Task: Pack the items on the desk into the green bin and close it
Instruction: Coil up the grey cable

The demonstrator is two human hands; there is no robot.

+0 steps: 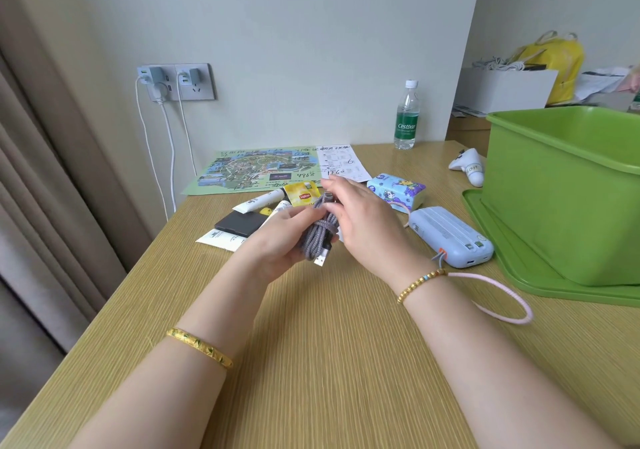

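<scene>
Bare bench [329, 344] stretches below my forearms in the lower frame; its left edge runs diagonally beside the curtain. The green bin [568, 199] stands open at right on its lid [512, 261], near the power bank [450, 237]. At centre, my left hand [277, 244] grips the coiled grey cable [320, 230], fingers curled round it; my right hand [363, 220] pinches its upper end.

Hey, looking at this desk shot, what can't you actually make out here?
- Inside of the green bin: head view, its near wall hides the contents, and the right edge cuts it off.
- White tubes and dark card: partly behind the left hand and grey cable.
- Writing on the map and paper: too small.
- Right hand fingers: blurred.
</scene>
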